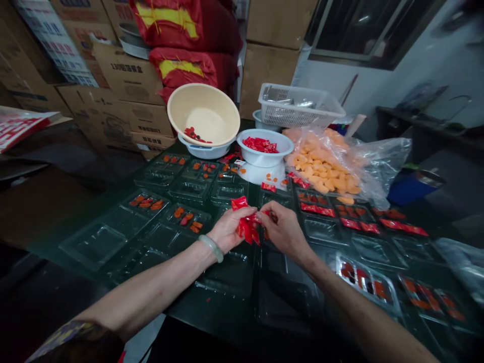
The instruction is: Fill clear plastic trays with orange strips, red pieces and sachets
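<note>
Just two hands, one red packet

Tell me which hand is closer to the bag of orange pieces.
Right hand: nearer, in front of the clear bag of orange pieces and slightly to its left. Left hand: farther left of the bag, beyond the right hand.
</note>
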### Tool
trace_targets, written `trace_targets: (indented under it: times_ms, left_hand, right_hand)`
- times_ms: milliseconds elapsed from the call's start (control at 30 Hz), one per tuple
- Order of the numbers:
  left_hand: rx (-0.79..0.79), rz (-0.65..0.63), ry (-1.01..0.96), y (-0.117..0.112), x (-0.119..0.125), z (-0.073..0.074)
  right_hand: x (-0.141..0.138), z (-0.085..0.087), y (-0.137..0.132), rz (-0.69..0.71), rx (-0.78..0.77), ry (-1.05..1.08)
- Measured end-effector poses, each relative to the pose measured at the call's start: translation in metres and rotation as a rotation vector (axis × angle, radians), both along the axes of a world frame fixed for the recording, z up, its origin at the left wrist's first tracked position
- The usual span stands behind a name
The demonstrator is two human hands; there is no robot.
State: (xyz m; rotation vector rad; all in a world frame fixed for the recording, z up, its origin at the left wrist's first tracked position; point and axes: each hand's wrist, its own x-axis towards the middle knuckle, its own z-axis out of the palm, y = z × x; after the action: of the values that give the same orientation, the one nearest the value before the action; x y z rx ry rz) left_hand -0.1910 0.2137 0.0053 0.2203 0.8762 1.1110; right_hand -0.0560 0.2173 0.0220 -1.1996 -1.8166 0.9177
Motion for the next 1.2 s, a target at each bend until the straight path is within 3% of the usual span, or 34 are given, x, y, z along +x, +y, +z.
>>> trace_targets:
  times_ms: [133, 233, 367, 433, 500, 567, 633, 700, 767, 867, 967, 1100, 1200]
  left_hand:
    - [-0.075, -0.014, 0.009, 0.006, -0.007, 0.0]
    - [-0.075, -0.028, 0.024, 0.007, -0.013, 0.005]
    - [-0.068, -0.111, 0.086, 0.002, -0.014, 0.012]
    - [-0.059, -0.133, 0.121, -0.002, -0.012, 0.012]
    - [-0.042, -0.16, 0.155, -0.006, -0.008, 0.011]
    - [-0.011, -0.206, 0.183, -0.01, -0.003, 0.011]
    - [0.035, -0.238, 0.196, -0.017, 0.002, 0.012]
    - [0.082, -0.24, 0.195, -0.025, 0.006, 0.014]
    - [0.109, -0.252, 0.194, -0.035, 0.008, 0.016]
    - [0.12, -0.342, 0.215, -0.049, 0.001, 0.017]
    - [0.101, -0.373, 0.21, -0.059, -0.015, 0.015]
    - [0.024, -0.258, 0.159, -0.068, -0.042, 0.018]
    - [0.0, -0.162, 0.106, -0.075, -0.064, 0.025]
  right_hand:
    - [0.032, -0.01, 0.05, -0.213, -0.126, -0.005]
    - [0.057, -0.028, 0.108, -0.403, -0.133, -0.383]
    - [0.068, -0.043, 0.152, -0.45, -0.176, -0.62]
    - [0.062, -0.038, 0.148, -0.509, -0.13, -0.725]
    - [0.05, -0.023, 0.128, -0.492, -0.018, -0.758]
    - [0.035, -0.001, 0.098, -0.282, 0.056, -0.616]
    - [0.019, 0.021, 0.065, 0.103, -0.015, -0.376]
    - [0.008, 0.038, 0.037, 0.399, -0.123, -0.268]
    - [0.002, 0.049, 0.016, 0.498, -0.203, -0.265]
    - [0.004, 0.054, -0.002, 0.483, -0.288, -0.276]
    - [0.007, 0.05, -0.001, 0.465, -0.366, -0.155]
    - [-0.008, 0.028, 0.041, 0.252, -0.291, 0.105]
    - [-0.039, 0.0, 0.09, 0.093, -0.05, -0.103]
